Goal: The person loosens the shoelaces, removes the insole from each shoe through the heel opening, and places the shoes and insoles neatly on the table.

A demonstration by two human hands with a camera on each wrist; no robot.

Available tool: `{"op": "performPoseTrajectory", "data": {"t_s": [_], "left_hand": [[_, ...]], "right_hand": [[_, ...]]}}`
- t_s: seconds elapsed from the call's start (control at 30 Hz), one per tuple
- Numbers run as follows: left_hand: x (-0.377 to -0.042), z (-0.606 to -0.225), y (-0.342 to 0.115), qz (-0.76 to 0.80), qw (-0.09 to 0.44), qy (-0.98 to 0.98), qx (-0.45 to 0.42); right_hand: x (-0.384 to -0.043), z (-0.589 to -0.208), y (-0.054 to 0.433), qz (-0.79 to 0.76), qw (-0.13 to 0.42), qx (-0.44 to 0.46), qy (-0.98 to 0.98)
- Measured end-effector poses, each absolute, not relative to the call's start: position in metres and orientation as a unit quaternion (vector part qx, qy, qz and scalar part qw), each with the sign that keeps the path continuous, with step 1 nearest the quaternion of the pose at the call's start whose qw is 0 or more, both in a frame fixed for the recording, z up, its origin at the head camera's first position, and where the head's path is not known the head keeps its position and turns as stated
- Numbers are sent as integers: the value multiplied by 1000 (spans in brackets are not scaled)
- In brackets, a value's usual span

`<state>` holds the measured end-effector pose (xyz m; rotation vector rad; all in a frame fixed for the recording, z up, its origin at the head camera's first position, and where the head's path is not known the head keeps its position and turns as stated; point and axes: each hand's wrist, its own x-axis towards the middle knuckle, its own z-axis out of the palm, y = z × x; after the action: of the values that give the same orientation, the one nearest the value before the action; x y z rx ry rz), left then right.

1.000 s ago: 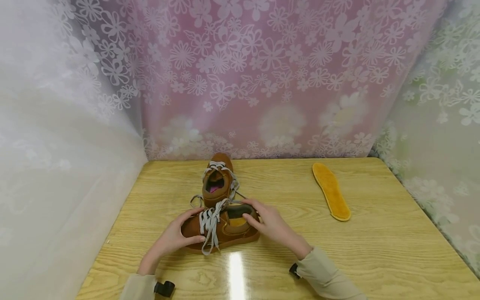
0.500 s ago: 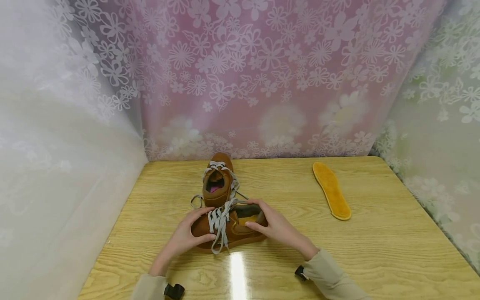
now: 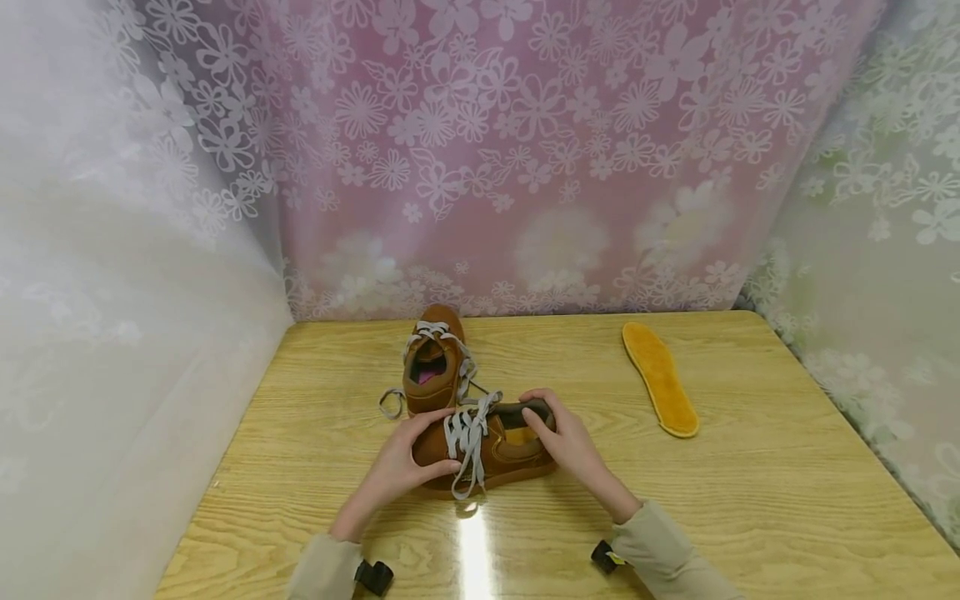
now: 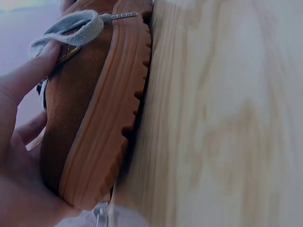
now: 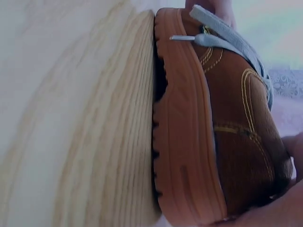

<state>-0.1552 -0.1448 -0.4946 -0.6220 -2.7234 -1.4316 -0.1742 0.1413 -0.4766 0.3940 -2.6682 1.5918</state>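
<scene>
A brown lace-up shoe (image 3: 506,458) lies sole down on the table, toe to the left. My left hand (image 3: 397,462) grips its toe, thumb on the near side by the grey laces (image 3: 472,437). At the heel, my right hand (image 3: 573,450) holds the collar, its thumb at the opening and its other fingers behind. Orange-yellow lining (image 3: 519,436) shows inside. The left wrist view shows the ridged sole edge (image 4: 104,109) on the wood; in the right wrist view the heel side (image 5: 189,142) fills the middle.
A matching brown shoe (image 3: 442,317) stands just behind, toe away, with pink inside and a loose lace loop (image 3: 390,403) on its left. An orange fuzzy insole (image 3: 662,382) lies on the wooden table (image 3: 750,467) at the right. Patterned curtains (image 3: 525,208) enclose the back and sides.
The near shoe has slid to the right along the table with both hands on it. My right thumb has shifted to the collar near the heel. The other shoe and the insole stay put.
</scene>
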Motion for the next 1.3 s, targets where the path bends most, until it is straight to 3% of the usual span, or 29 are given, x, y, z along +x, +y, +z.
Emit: {"op": "performPoseTrajectory", "data": {"t_s": [0.7, 1.0, 1.3], "left_hand": [[-177, -491, -90, -435, -9, -869, -235], [-187, -490, -74, -424, -14, -874, -237], [-204, -493, -64, -430, -28, -866, -252]], "right_hand": [[-187, -482, 165, 689, 141, -17, -711], [-177, -449, 175, 663, 120, -29, -738], [-196, -478, 192, 666, 126, -51, -733]]}}
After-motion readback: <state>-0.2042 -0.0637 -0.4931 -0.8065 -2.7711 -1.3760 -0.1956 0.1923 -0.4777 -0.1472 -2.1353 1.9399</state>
